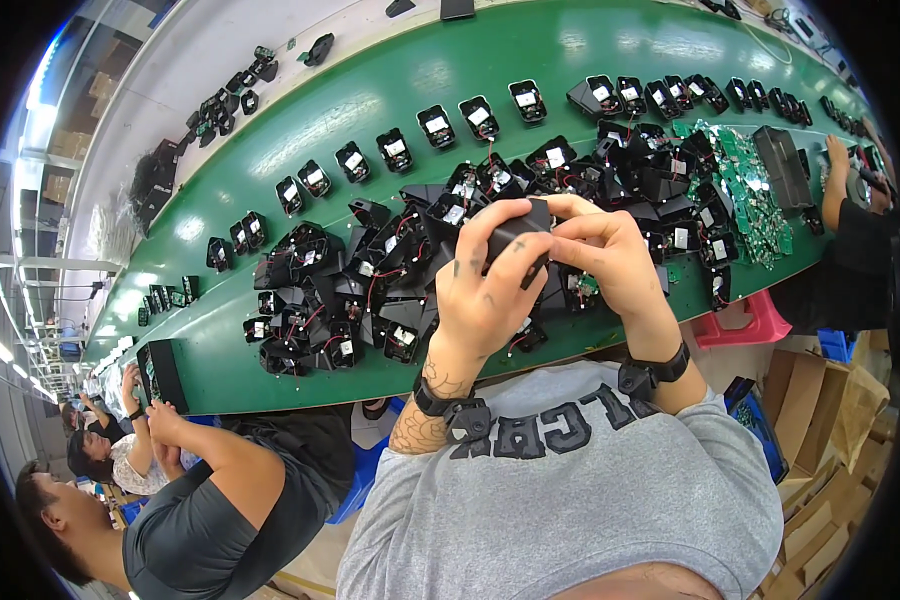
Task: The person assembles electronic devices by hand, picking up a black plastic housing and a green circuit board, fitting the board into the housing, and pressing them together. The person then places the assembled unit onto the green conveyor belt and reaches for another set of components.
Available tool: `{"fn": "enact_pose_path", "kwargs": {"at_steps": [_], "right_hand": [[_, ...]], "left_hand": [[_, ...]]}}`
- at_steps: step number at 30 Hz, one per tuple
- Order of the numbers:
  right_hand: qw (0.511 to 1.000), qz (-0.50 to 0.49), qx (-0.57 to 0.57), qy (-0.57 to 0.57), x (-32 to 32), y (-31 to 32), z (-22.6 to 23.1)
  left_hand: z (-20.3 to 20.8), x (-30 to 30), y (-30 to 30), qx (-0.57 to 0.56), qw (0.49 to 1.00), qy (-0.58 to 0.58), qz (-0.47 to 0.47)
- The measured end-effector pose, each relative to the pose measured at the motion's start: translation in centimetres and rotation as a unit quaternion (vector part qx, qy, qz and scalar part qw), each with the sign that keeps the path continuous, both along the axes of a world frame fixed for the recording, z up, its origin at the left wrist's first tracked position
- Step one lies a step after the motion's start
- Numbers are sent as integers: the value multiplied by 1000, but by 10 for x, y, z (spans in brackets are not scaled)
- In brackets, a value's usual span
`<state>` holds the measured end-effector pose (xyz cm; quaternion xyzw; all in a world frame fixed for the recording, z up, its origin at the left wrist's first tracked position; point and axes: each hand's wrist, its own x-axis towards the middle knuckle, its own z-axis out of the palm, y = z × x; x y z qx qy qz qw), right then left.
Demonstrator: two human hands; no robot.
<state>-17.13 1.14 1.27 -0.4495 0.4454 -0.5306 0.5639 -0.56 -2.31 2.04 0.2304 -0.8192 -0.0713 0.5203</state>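
Both my hands are raised over the near side of the green table, close together around one black plastic housing [526,222]. My left hand [485,270] wraps its fingers over the left side and top of the housing. My right hand [610,255] pinches its right edge with thumb and fingers. The inside of the housing is hidden from this side. Below and around my hands lies a heap of black housings [390,250], many open, with white labels and thin red wires inside.
Several open housings stand in a row [435,126] along the table [300,130]. Right of the heap lie green circuit boards [745,190] beside a black tray [782,170]. A pink stool [740,325] and cardboard boxes [810,410] are at right. Co-workers [210,480] sit on both sides.
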Motion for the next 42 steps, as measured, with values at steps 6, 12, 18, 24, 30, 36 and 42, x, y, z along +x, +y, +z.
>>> {"fn": "enact_pose_path", "kwargs": {"at_steps": [6,12,18,24,30,36,42], "right_hand": [[982,-92,-142,86,9,-1,-8],[978,-103,-153,99,13,-1,-1],[978,-91,-156,106,11,-3,-5],[994,-79,-74,18,11,-1,3],[996,-80,-46,11,7,-3,0],[998,9,32,-49,-22,-12,-8],[998,-17,29,-51,-9,-5,-7]], "left_hand": [[-9,-3,-6,34,997,62,22],[-7,-7,3,77,994,79,25],[-7,-5,7,45,997,48,31],[-8,-5,8,55,996,64,28],[-13,-10,7,304,919,239,-72],[10,17,-6,550,802,135,-187],[2,12,-2,529,843,46,-88]]}}
